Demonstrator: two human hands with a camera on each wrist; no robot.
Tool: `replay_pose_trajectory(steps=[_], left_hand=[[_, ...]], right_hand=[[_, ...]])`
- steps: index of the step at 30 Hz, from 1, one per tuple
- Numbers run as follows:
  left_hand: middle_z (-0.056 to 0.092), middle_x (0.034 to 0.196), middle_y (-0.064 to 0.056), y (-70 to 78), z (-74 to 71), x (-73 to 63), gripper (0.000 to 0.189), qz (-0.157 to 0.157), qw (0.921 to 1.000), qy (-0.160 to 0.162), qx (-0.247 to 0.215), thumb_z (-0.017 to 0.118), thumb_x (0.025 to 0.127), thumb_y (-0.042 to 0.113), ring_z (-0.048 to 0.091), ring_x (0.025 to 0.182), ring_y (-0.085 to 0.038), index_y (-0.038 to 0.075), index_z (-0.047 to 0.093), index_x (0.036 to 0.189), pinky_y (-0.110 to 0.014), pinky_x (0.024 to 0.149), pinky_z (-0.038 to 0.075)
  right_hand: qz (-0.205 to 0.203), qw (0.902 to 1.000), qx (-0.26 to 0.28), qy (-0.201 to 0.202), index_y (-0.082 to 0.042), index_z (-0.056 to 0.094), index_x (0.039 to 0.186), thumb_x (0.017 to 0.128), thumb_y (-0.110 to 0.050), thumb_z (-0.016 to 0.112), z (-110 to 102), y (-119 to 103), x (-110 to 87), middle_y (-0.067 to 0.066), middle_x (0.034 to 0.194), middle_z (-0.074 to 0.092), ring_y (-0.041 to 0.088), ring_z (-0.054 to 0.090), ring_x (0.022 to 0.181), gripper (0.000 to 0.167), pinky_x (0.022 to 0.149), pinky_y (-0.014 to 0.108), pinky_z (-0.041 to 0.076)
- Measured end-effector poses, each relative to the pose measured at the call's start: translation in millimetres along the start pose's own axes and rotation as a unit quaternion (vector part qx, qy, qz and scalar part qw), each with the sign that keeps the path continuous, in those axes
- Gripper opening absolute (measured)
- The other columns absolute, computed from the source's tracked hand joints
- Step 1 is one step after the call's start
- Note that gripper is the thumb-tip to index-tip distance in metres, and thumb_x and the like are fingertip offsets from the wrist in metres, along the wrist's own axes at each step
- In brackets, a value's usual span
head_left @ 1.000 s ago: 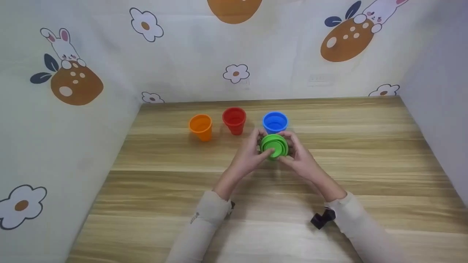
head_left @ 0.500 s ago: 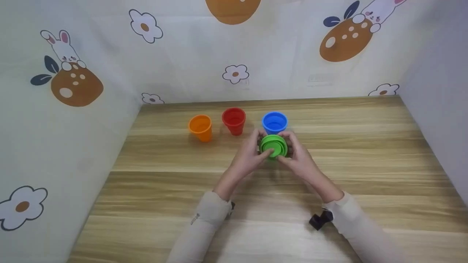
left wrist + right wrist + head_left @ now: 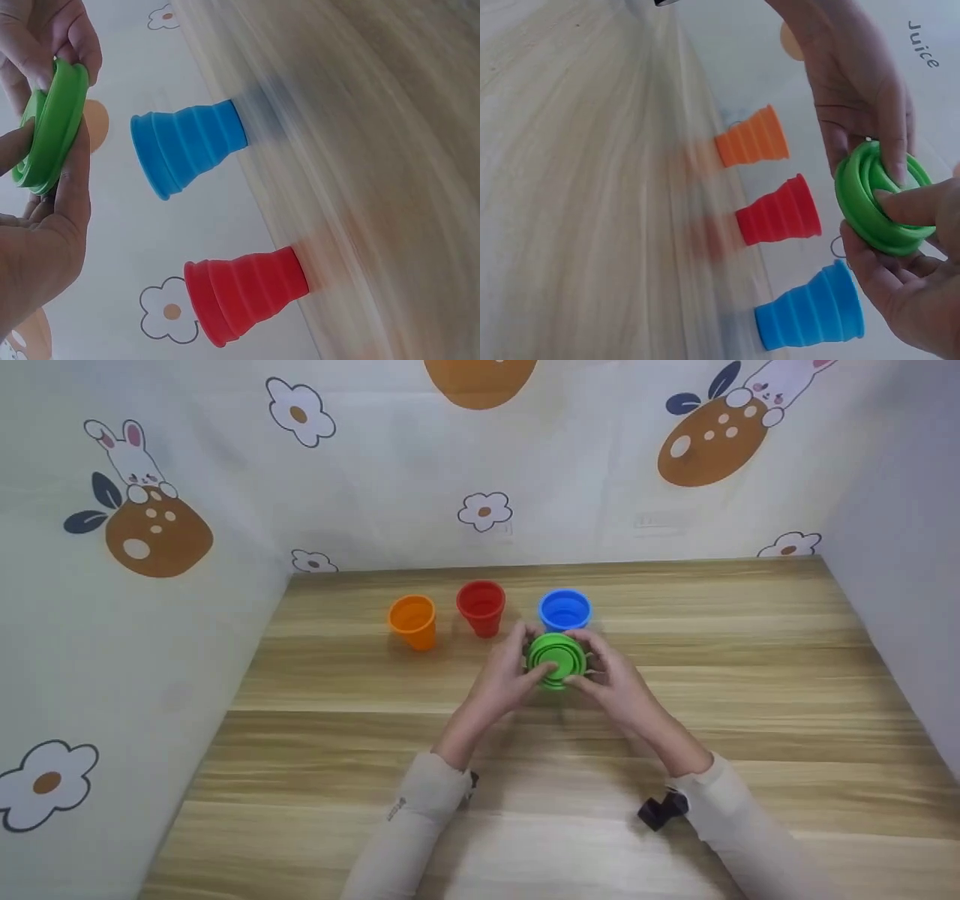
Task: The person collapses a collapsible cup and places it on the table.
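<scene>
A green collapsible cup (image 3: 556, 658), folded into a flat ringed disc, is held up between both hands above the table. My left hand (image 3: 501, 673) grips its left side, thumb pressing the inner rings and fingers behind. My right hand (image 3: 619, 681) holds the opposite side, its thumb near the lower rim in the head view. Edge-on in the left wrist view, the green cup (image 3: 54, 127) looks thin. Just beyond the hands stands an extended blue cup (image 3: 565, 610), its lower part hidden behind the green one.
Upright on the wooden table (image 3: 337, 780), a red cup (image 3: 481, 607) and an orange cup (image 3: 413, 621) stand left of the blue one, both extended. Behind them rises a patterned wall (image 3: 390, 472), with side walls left and right. Black wrist gear (image 3: 663, 810) hangs by the right sleeve.
The green cup has shifted slightly left in the hands and its rings face the head camera more squarely. The right thumb sits nearer the rim. The other cups stay put.
</scene>
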State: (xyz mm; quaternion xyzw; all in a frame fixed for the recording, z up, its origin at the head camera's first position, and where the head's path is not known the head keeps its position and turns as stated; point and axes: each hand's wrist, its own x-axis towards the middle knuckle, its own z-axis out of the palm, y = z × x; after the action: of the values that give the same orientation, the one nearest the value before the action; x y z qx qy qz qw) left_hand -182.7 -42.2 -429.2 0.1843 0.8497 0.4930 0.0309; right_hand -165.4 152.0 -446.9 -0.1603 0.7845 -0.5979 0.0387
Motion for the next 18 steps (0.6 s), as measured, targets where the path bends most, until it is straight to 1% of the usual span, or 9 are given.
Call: replay_pose_trajectory(steps=[1,4,6,8,13,16,18], left_hand=[[0.065,0.122,-0.008,-0.1,-1.3,-0.3,0.039,-0.004,1.0000,-0.002,-0.005,0.072,0.090,0.011,0.060,0.113,-0.020,0.009,0.047,0.120,-0.033,0.100,0.053],[0.064,0.125,-0.006,0.3,-4.2,-1.1,0.040,-0.011,0.9999,-0.004,-0.010,0.072,0.090,0.012,0.059,0.115,-0.019,0.011,0.047,0.122,-0.033,0.103,0.053],[0.063,0.126,-0.006,1.6,-5.1,-1.8,0.040,-0.011,0.9999,-0.007,-0.007,0.072,0.091,0.013,0.059,0.116,-0.018,0.011,0.047,0.122,-0.033,0.105,0.051],[0.063,0.125,-0.007,2.8,-5.6,-1.8,0.040,-0.006,1.0000,-0.007,0.002,0.072,0.091,0.013,0.058,0.116,-0.019,0.010,0.047,0.122,-0.034,0.107,0.050],[0.061,0.119,-0.006,2.3,-6.4,-2.4,0.036,-0.002,1.0000,-0.006,0.008,0.071,0.091,0.010,0.057,0.113,-0.019,0.012,0.047,0.117,-0.033,0.106,0.050],[0.061,0.113,-0.004,1.6,-6.3,-2.7,0.033,0.006,1.0000,-0.005,0.004,0.071,0.091,0.010,0.057,0.107,-0.018,0.012,0.048,0.113,-0.032,0.101,0.053],[0.060,0.109,-0.004,1.0,-6.4,-3.1,0.030,0.014,0.9999,-0.004,0.000,0.071,0.091,0.009,0.057,0.105,-0.018,0.012,0.049,0.111,-0.031,0.098,0.054]], right_hand=[[-0.002,1.0000,0.008,-0.004,-0.005,0.047,0.143,0.090,0.003,0.067,-1.4,-0.5,0.2,0.019,0.124,0.058,0.032,0.064,0.111,0.058,0.092,0.026,0.057],[-0.014,0.9995,0.029,-0.006,-0.002,0.050,0.141,0.090,0.001,0.067,-4.1,-0.5,0.6,0.020,0.120,0.059,0.025,0.067,0.105,0.054,0.089,0.024,0.058],[-0.017,0.9991,0.037,0.004,-0.001,0.053,0.138,0.091,0.001,0.067,-3.9,0.2,0.8,0.020,0.118,0.061,0.020,0.068,0.102,0.050,0.088,0.024,0.058],[-0.016,0.9991,0.036,0.013,0.000,0.055,0.135,0.092,0.001,0.066,-3.7,1.5,1.2,0.019,0.119,0.062,0.018,0.066,0.105,0.045,0.089,0.024,0.058],[0.001,0.9991,0.039,0.017,0.001,0.059,0.128,0.093,-0.001,0.065,-3.3,4.8,1.3,0.016,0.127,0.062,0.028,0.060,0.120,0.036,0.093,0.024,0.056],[0.020,0.9981,0.057,0.014,0.001,0.059,0.128,0.094,-0.005,0.065,-3.2,6.5,0.8,0.015,0.128,0.060,0.030,0.061,0.120,0.035,0.093,0.027,0.057],[0.029,0.9973,0.066,0.014,0.000,0.058,0.129,0.095,-0.008,0.065,-2.9,7.1,0.6,0.014,0.127,0.060,0.027,0.063,0.118,0.035,0.092,0.028,0.058]])
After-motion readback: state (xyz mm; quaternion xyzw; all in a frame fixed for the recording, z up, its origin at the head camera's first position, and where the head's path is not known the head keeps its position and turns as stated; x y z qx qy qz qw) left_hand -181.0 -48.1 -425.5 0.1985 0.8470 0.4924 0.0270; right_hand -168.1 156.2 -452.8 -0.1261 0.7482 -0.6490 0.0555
